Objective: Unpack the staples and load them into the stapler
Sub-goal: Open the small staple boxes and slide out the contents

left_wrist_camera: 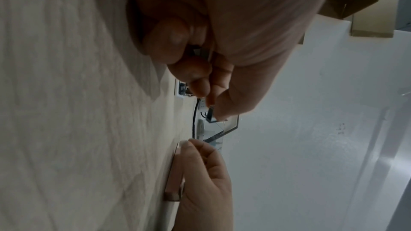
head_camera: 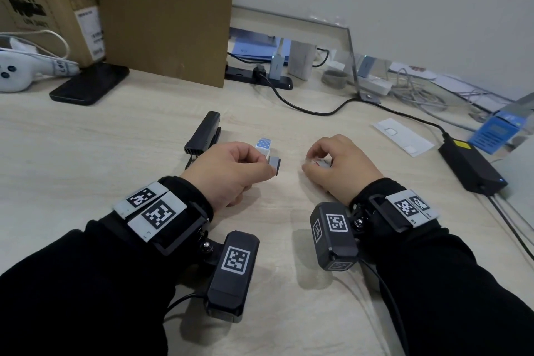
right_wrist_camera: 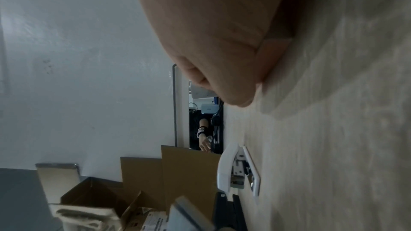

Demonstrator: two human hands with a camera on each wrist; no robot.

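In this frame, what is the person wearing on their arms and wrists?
Both arms are in black long sleeves, the hands bare. The left hand and right hand each have a black wrist strap carrying white square-patterned marker tags, plus a black boxy camera unit with similar tags. A thin black cable trails from each unit.

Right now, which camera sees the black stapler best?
The head view: the stapler lies whole on the table, just beyond the left hand. The right wrist view catches only a dark part at its bottom edge. The left wrist view does not show it.
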